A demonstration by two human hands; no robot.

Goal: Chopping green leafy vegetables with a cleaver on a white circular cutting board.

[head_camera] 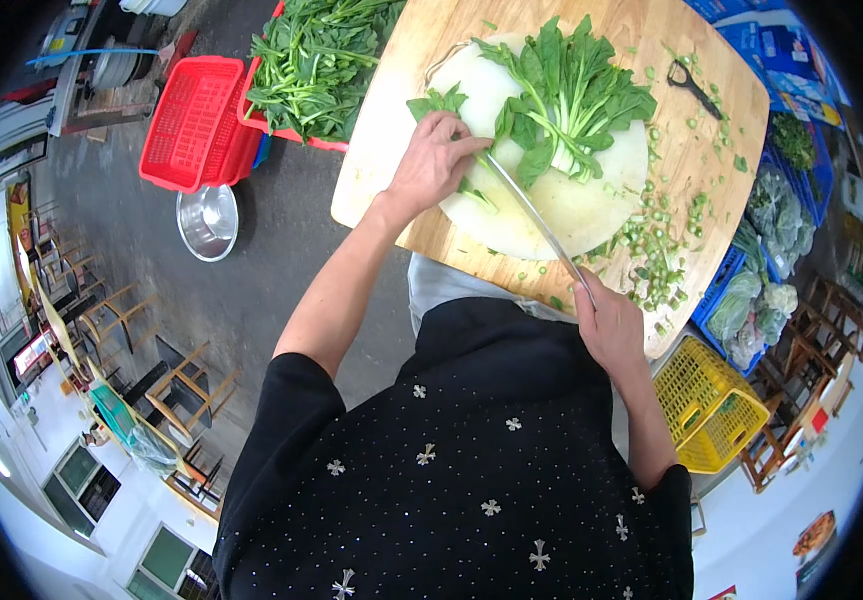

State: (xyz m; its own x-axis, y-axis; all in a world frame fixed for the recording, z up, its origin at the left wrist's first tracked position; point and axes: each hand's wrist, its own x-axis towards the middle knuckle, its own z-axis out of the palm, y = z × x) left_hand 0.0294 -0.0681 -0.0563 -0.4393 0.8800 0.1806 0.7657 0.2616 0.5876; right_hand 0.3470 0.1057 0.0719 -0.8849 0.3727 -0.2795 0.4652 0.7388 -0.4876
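Observation:
On a round white cutting board lies a bunch of leafy greens with pale stem ends. My left hand is on the board's left side, its fingers closed on a green leafy stalk. A long-bladed knife is held in my right hand by its handle. The blade slants up and left across the board, its tip beside my left fingertips. A cut stem piece lies below my left hand.
Chopped stem pieces and a black-handled peeler lie on the wooden table. Left are a red basket, heaped greens and a metal bowl. Right are a yellow crate and bagged vegetables.

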